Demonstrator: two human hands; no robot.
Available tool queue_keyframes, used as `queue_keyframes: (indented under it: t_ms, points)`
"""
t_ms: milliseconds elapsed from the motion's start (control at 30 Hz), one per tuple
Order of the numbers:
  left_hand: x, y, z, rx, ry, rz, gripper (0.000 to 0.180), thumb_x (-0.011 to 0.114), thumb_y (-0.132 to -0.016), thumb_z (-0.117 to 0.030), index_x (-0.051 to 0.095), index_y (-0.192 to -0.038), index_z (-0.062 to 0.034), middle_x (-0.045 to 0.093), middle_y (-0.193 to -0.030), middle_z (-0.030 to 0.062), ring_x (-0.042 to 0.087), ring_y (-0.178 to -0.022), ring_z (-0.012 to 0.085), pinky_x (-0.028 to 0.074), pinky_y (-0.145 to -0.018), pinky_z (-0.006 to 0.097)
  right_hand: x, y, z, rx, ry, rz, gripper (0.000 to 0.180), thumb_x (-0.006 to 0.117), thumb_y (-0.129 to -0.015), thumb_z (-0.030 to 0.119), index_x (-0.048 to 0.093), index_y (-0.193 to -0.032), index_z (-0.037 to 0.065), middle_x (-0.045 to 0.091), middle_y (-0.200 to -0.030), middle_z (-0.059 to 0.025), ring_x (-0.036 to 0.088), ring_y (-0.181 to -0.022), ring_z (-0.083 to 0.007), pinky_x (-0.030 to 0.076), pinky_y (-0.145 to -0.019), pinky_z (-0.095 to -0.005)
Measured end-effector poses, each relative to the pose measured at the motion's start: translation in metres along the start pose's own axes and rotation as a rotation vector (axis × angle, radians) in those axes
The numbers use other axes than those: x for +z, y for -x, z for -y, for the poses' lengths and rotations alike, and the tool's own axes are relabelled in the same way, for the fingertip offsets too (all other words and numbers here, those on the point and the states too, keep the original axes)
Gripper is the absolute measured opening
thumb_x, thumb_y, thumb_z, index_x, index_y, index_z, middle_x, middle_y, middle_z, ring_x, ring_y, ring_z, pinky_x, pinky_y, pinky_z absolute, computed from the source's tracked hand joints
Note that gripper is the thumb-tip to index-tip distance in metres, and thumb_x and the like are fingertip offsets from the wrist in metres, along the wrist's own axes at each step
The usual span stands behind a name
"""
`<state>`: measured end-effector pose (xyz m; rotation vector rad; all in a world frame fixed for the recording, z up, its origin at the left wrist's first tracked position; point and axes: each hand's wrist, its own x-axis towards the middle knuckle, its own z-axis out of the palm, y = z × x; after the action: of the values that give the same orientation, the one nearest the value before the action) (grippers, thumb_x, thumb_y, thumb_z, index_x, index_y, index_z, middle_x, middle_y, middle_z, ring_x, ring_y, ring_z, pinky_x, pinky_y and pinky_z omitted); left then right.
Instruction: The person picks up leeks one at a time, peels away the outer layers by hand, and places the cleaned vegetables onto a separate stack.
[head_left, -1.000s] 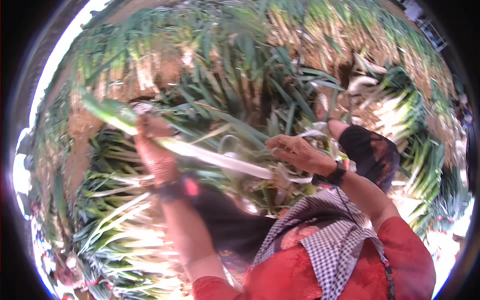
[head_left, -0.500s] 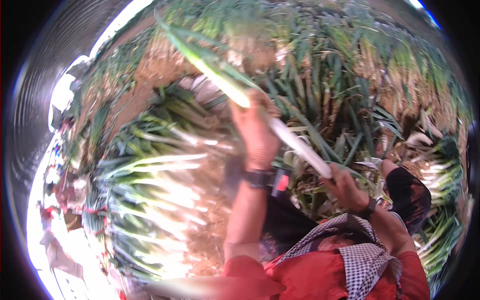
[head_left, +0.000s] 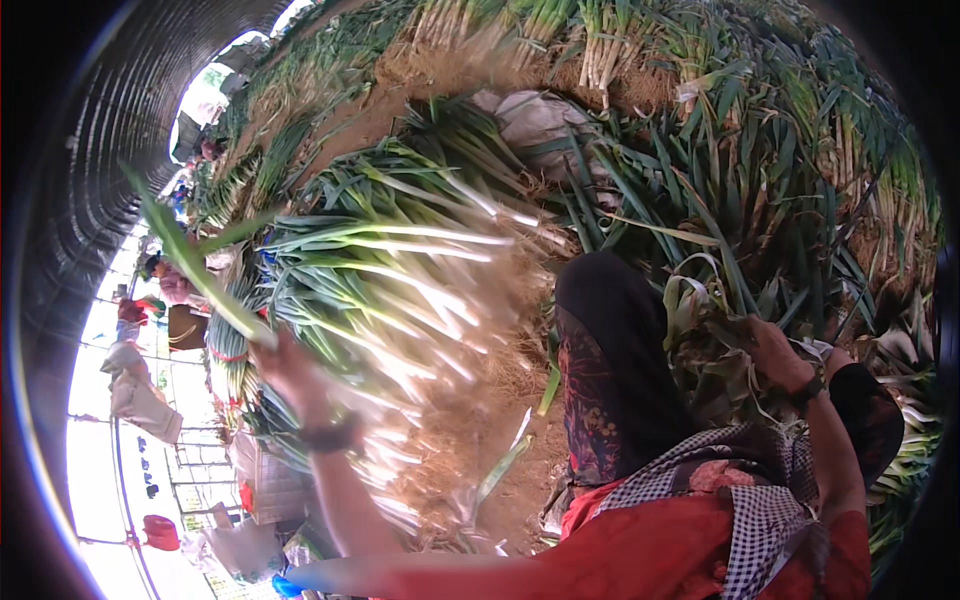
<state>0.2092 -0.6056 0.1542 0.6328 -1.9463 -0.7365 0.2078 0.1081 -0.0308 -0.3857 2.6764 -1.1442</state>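
Note:
My left hand, blurred by motion, is closed round the pale lower part of a green onion, and its green leaves point up toward the far left. Just right of and below that hand, a broad row of green onions lies with white stalks and roots toward the middle. On the right, my right hand is beside my bent knee, fingers curled in among limp, pale stripped leaves. What those fingers hold, if anything, I cannot make out.
Untrimmed green onions are heaped in front of my knees, with more bundles behind. A pale sack lies at the row's far end. Trimmed stalks lie at the far right. Loose leaves rest on brown ground.
My left hand has swung far to the left with the green onion, whose stalk has left my right hand. My right hand stays near my knee. The view has shifted, showing more of the row.

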Motion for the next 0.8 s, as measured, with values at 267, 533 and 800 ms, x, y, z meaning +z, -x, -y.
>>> queue_keyframes:
  t_ms: [267, 533, 800]
  points:
    - [-0.158, -0.053, 0.214, -0.242, -1.58, 0.266, 0.072, 0.066, -0.087, -0.032, 0.036, -0.143, 0.0024, 0.044, -0.14, 0.0274, 0.049, -0.125, 0.0381, 0.045, -0.099, 0.047, -0.015, 0.02, -0.059, 0.128, -0.064, 0.186, 0.023, 0.058, -0.085, 0.008, 0.059, -0.104, -0.004, 0.065, -0.09, -0.0201, 0.061, -0.084, -0.0236, 0.048, -0.078, -0.0409]
    - [0.234, 0.114, -0.117, 0.002, 0.334, 0.922, 0.044, 0.057, -0.092, -0.012, 0.052, -0.132, 0.0031, 0.057, -0.131, 0.0137, 0.056, -0.115, 0.0217, 0.042, -0.1, 0.032, 0.006, 0.004, -0.068, 0.313, -0.01, 0.128, 0.031, 0.058, -0.089, 0.025, 0.061, -0.106, 0.0, 0.065, -0.098, -0.0224, 0.062, -0.093, -0.0411, 0.048, -0.08, -0.0469]
    - [0.312, 0.321, -0.357, 0.096, 0.952, 1.494, 0.034, 0.055, -0.092, 0.003, 0.058, -0.125, -0.0012, 0.06, -0.127, 0.0104, 0.055, -0.118, 0.0176, 0.041, -0.103, 0.03, -0.012, -0.018, -0.128, 0.505, -0.491, -0.209, 0.025, 0.054, -0.092, 0.022, 0.06, -0.091, -0.002, 0.065, -0.077, -0.0118, 0.065, -0.065, -0.0201, 0.05, -0.058, -0.0345]
